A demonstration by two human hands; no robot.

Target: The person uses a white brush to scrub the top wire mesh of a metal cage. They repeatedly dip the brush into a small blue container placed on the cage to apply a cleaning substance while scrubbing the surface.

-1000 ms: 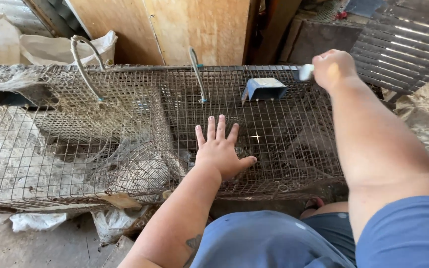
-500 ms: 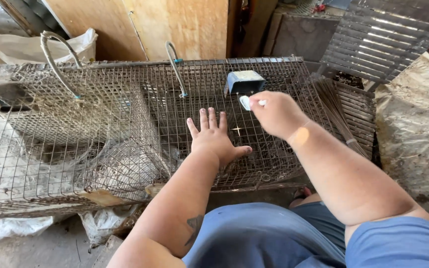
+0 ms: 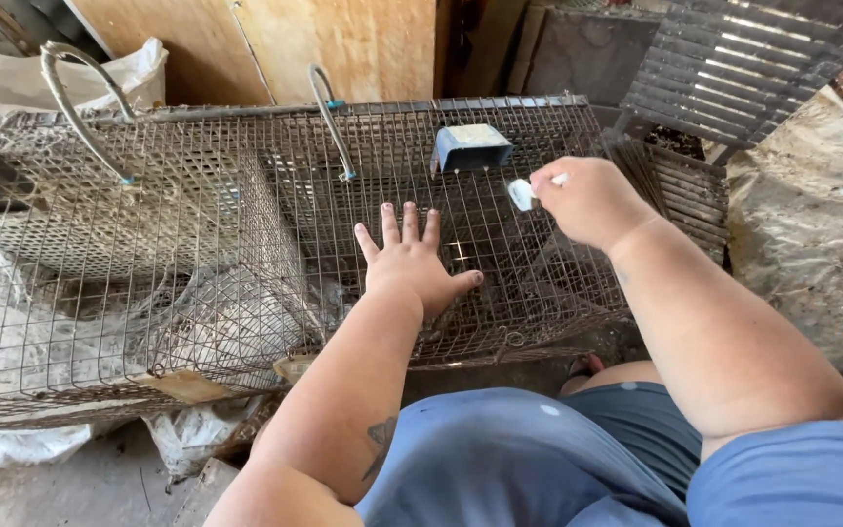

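On one wire cage [image 3: 197, 224], two hands.

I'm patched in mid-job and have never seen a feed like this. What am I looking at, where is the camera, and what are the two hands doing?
There is no machine here: a person works with bare hands, and the one camera sits on their head, looking down past their lap. In front of them is a long wire mesh cage with two curved metal handles on top and debris inside. The left hand lies flat, fingers spread, on the cage's top. The right hand is closed around a small white object, held just above the mesh; what it is cannot be told. A small blue-grey metal box is mounted near the cage's far edge. Behind stand wooden boards and a slatted grate.
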